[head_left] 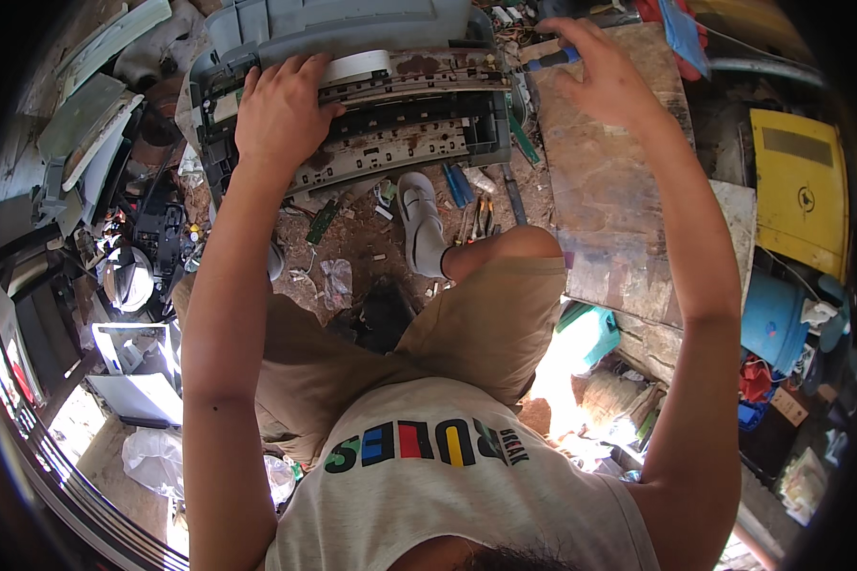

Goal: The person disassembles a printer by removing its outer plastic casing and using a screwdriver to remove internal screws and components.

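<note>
A grey printer [502,143] stands opened in front of me, with rusty metal plates and a guide rod showing inside. My left hand [286,109] lies over its left part, fingers spread across the inner frame beside a white strip [357,65]. Off the printer's right side, my right hand [605,76] is held with thumb and fingers apart around a blue and black screwdriver handle [552,60]. I see no firm grip on that handle. A worn wooden board [605,190] lies beneath the right hand and forearm.
Blue-handled pliers [458,186], a dark tool [514,195] and a green circuit board [324,221] lie on the littered ground by my foot. Scrap panels [86,124] pile up at left. A yellow case [800,190] and a blue bucket [771,319] stand at right.
</note>
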`<action>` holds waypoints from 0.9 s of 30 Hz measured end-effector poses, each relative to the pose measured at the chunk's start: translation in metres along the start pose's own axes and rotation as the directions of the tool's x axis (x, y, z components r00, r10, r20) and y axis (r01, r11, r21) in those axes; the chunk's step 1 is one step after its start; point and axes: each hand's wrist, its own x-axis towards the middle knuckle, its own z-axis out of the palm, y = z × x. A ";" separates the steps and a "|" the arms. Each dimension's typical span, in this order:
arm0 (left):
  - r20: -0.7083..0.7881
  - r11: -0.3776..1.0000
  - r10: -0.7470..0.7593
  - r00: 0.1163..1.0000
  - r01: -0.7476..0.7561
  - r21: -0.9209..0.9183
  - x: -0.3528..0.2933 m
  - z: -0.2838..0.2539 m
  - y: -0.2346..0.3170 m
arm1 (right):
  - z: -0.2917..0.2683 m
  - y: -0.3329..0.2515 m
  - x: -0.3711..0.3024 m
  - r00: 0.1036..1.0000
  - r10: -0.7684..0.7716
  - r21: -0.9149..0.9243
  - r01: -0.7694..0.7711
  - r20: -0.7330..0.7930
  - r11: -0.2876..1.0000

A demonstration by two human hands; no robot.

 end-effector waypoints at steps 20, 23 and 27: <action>-0.106 1.000 -0.010 0.994 0.012 0.014 0.000 -0.001 0.003 | -0.024 -0.006 -0.012 0.990 0.106 0.195 -0.086 -0.095 0.977; -0.415 0.946 0.231 0.880 -0.302 -0.115 0.002 -0.019 0.031 | -0.031 -0.032 -0.025 0.992 0.117 0.408 -0.084 -0.055 0.909; -0.213 0.751 0.216 0.953 -0.301 -0.587 -0.020 -0.009 0.066 | -0.015 -0.067 -0.043 0.997 0.076 0.747 -0.034 -0.022 0.664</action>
